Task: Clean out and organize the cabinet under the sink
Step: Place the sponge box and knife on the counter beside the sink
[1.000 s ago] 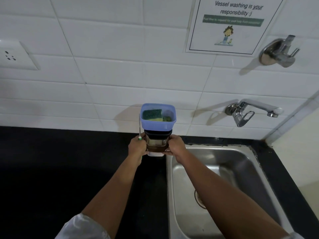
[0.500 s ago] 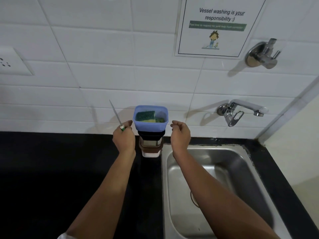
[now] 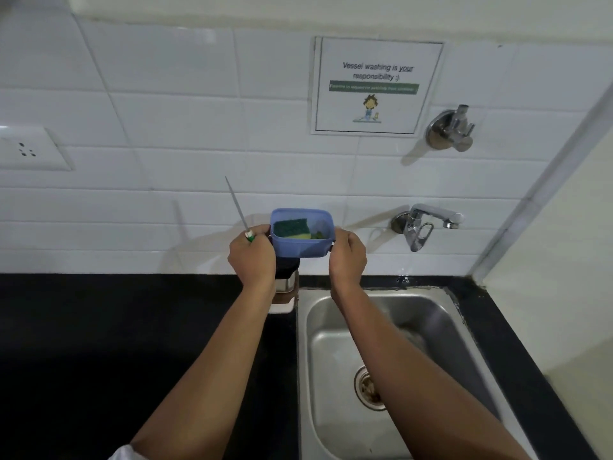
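left hand [image 3: 252, 257] hides the tool [image 3: 236, 204] handle; only a green-white end shows. both hands cover the tub [image 3: 300, 244] sides; right hand [image 3: 347, 258] fingertips out of sight. stack [image 3: 288, 283] under tub, at back edge of counter [image 3: 99, 327]: half behind left wrist. dark bit beside sponge [image 3: 292, 229]: too small to tell. sign [image 3: 374, 84] green line blurred. sink [image 3: 431, 313] cut by bottom edge.

You had two hands in view, a left hand [image 3: 252, 258] and a right hand [image 3: 348, 257]. There was one blue tub [image 3: 300, 248] with one sponge [image 3: 291, 228] in it, and one knife [image 3: 236, 204]. The containers stacked [image 3: 287, 283] under the tub could not be counted. You faced one sink [image 3: 331, 343] with one drain [image 3: 370, 388], two wall fittings, a tap [image 3: 429, 215] and a valve [image 3: 451, 131], one notice [image 3: 376, 104], one socket plate [image 3: 28, 149] and one table [image 3: 99, 343].
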A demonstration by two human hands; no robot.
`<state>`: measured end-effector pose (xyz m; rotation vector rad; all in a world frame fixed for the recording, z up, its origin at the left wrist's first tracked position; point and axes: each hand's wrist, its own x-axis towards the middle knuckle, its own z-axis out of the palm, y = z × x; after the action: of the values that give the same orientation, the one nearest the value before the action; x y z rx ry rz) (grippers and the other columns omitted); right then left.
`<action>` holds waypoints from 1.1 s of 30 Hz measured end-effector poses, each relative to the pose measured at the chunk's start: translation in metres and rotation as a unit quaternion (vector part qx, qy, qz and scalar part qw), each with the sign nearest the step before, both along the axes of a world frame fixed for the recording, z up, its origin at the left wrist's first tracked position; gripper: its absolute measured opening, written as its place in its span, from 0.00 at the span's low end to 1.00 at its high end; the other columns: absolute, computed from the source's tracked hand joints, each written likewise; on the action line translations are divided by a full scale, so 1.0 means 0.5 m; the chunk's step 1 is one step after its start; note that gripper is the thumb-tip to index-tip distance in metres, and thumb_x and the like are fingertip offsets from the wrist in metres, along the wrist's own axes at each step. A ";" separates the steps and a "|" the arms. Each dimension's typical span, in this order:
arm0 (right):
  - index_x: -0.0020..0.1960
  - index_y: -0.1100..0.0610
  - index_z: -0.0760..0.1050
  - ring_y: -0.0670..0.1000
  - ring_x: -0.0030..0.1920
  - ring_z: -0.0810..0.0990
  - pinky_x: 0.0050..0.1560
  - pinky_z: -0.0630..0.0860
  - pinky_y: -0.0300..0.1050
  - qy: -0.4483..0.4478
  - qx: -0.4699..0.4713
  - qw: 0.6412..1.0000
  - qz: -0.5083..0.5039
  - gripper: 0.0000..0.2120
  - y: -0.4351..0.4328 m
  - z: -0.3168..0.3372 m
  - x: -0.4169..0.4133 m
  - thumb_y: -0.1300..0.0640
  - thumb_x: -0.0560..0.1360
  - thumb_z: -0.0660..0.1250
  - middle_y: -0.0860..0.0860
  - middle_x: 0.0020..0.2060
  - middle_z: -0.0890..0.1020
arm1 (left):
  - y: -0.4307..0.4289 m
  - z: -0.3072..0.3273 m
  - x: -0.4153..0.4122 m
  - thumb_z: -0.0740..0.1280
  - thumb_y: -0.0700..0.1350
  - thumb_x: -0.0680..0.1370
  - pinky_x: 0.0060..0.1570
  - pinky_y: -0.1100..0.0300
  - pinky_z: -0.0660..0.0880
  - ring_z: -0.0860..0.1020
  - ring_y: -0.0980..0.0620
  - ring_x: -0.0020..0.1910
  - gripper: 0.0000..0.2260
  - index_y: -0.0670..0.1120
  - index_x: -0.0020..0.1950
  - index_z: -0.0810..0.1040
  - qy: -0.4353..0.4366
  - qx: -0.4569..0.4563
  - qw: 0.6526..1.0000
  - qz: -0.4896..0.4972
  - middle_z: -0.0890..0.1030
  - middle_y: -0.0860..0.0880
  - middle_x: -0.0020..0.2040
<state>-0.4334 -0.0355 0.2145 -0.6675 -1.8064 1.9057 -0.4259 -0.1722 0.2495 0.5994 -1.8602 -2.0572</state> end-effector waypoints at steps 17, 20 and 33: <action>0.56 0.55 0.84 0.50 0.49 0.80 0.50 0.74 0.44 -0.165 0.098 0.978 -0.079 0.13 0.447 -0.242 0.278 0.53 0.83 0.61 0.47 0.46 0.82 | 0.447 -0.254 0.226 0.65 0.35 0.72 0.40 0.50 0.76 0.77 0.43 0.37 0.09 0.42 0.37 0.84 -0.222 -0.014 0.966 -0.135 0.82 0.47 0.35; 0.56 0.56 0.84 0.52 0.50 0.82 0.50 0.73 0.42 -0.194 0.108 0.971 -0.089 0.13 0.565 -0.270 0.320 0.56 0.82 0.61 0.50 0.47 0.84 | 0.553 -0.280 0.261 0.64 0.35 0.79 0.59 0.42 0.81 0.83 0.41 0.47 0.11 0.46 0.41 0.83 -0.235 0.043 0.950 -0.203 0.85 0.42 0.44; 0.62 0.58 0.82 0.57 0.56 0.82 0.62 0.79 0.54 -0.228 0.124 0.964 -0.065 0.16 0.883 -0.301 0.267 0.60 0.81 0.59 0.55 0.56 0.85 | 0.858 -0.330 0.176 0.63 0.39 0.77 0.65 0.41 0.80 0.84 0.35 0.57 0.13 0.50 0.38 0.83 -0.232 0.002 0.932 -0.278 0.86 0.35 0.53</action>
<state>-0.3000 0.4062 0.0638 -1.1726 -2.1646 1.4873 -0.3379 0.2568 0.0844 0.6594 -2.5328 -2.4156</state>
